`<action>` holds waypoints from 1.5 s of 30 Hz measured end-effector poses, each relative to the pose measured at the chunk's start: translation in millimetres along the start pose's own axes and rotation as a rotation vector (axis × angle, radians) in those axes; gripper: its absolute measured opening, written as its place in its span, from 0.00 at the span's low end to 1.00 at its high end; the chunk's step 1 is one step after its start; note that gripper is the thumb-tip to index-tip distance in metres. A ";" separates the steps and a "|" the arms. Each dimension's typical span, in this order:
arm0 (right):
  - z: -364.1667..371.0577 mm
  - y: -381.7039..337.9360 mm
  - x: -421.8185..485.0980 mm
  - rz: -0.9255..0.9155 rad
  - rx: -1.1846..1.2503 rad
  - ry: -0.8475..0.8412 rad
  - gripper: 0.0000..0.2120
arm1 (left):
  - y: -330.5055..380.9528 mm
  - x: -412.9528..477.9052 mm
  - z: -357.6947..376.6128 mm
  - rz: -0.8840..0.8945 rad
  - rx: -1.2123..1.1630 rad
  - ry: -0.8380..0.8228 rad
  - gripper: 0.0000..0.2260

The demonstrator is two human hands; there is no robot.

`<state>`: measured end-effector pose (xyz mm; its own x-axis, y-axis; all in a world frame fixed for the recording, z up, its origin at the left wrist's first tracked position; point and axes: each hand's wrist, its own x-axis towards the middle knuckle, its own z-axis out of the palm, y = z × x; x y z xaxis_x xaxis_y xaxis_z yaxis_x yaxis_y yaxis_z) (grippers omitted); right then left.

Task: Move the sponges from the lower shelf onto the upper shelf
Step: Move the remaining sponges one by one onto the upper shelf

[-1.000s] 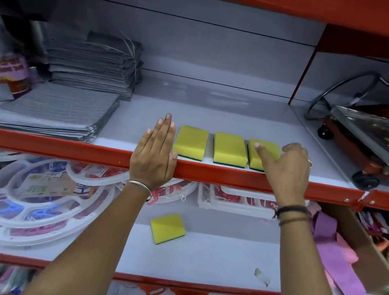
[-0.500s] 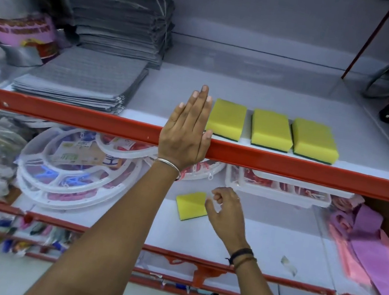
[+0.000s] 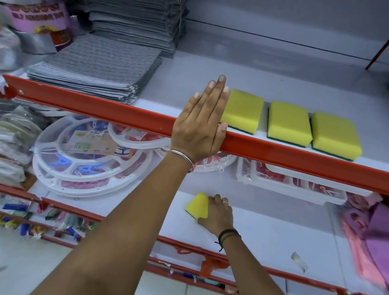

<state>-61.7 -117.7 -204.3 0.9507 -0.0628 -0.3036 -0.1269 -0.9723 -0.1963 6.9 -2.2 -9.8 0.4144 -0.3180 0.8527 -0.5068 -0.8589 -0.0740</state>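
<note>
Three yellow sponges with green undersides lie in a row near the front of the upper shelf (image 3: 301, 88): the left sponge (image 3: 243, 111), the middle sponge (image 3: 289, 123) and the right sponge (image 3: 335, 136). My left hand (image 3: 201, 120) rests flat on the shelf's red front rail, fingers together, just left of the row. On the lower shelf (image 3: 276, 235) a fourth yellow sponge (image 3: 197, 204) lies at an angle. My right hand (image 3: 217, 214) covers its right half, fingers curled over it.
Stacks of grey cloths (image 3: 98, 67) fill the upper shelf's left side. Round white plastic racks (image 3: 77, 166) and a white tray (image 3: 292, 187) sit at the back of the lower shelf. Pink and purple bags (image 3: 379, 237) lie at the right. A scrap of tape (image 3: 299, 261) lies near the front.
My right hand left the right sponge on the upper shelf, dropped to the lower shelf and closed over the fourth sponge. The view tilted down. My left hand stayed on the rail.
</note>
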 end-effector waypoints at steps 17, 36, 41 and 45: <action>-180.4 42.1 -147.5 -0.002 0.483 0.079 0.30 | 1.6 0.8 -3.7 -0.022 -0.009 -0.071 0.24; -294.4 156.8 -85.6 0.584 0.349 0.825 0.41 | 3.3 2.7 -6.6 -0.050 -0.021 -0.100 0.24; -285.7 159.6 -79.0 0.630 0.334 0.752 0.42 | 3.9 3.7 -9.2 -0.069 -0.052 -0.124 0.24; -292.1 144.4 -86.9 0.637 0.275 0.838 0.36 | 9.2 5.5 -14.4 -0.111 -0.123 -0.159 0.24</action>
<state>-80.0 -318.4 66.1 0.5656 -0.7726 0.2885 -0.6245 -0.6297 -0.4620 -6.3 -6.1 1.7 0.5817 -0.2918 0.7593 -0.5358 -0.8398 0.0878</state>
